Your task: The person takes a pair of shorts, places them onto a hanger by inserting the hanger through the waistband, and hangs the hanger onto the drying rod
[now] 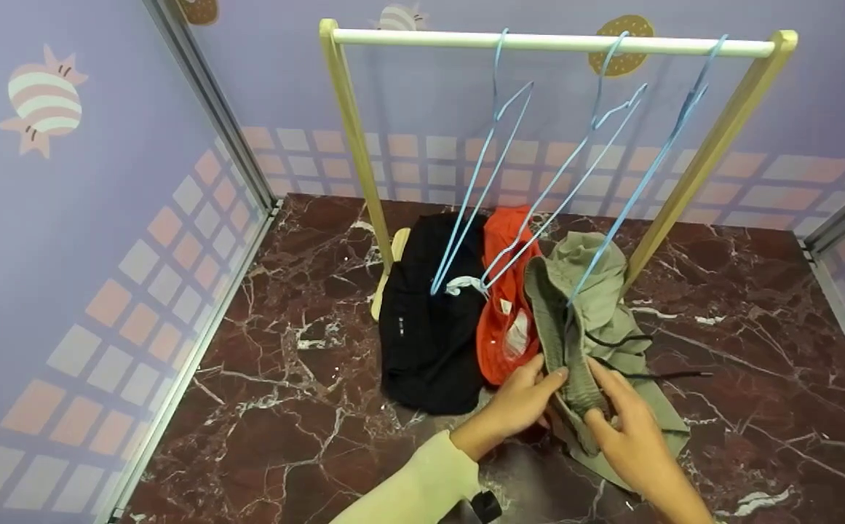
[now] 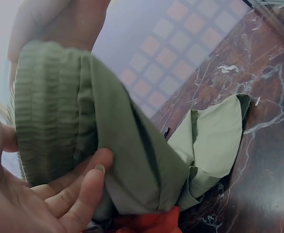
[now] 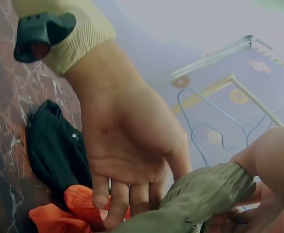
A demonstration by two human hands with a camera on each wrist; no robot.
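A pair of olive-green drawstring pants [image 1: 593,266] with a ribbed elastic waistband [image 2: 50,107] lies bunched at the right of the rack, black cords trailing right. My left hand [image 1: 520,400] pinches the waistband's left edge, thumb over the rim and fingers along the outside. On the near right side, my right hand [image 1: 633,433] grips the same waistband between thumb and fingers. The lower end of the rightmost blue hanger [image 1: 644,182] reaches into the waist opening, where its tip is hidden. Both hands [image 3: 127,131] appear beside the bunched cloth in the right wrist view.
A wooden rack with a white rod [image 1: 422,38] carries two more blue hangers [image 1: 477,175]. Black clothing [image 1: 429,364] and a red garment [image 1: 498,342] lie on the marbled floor [image 1: 276,407] left of the pants. Lilac patterned panels [image 1: 102,218] stand around.
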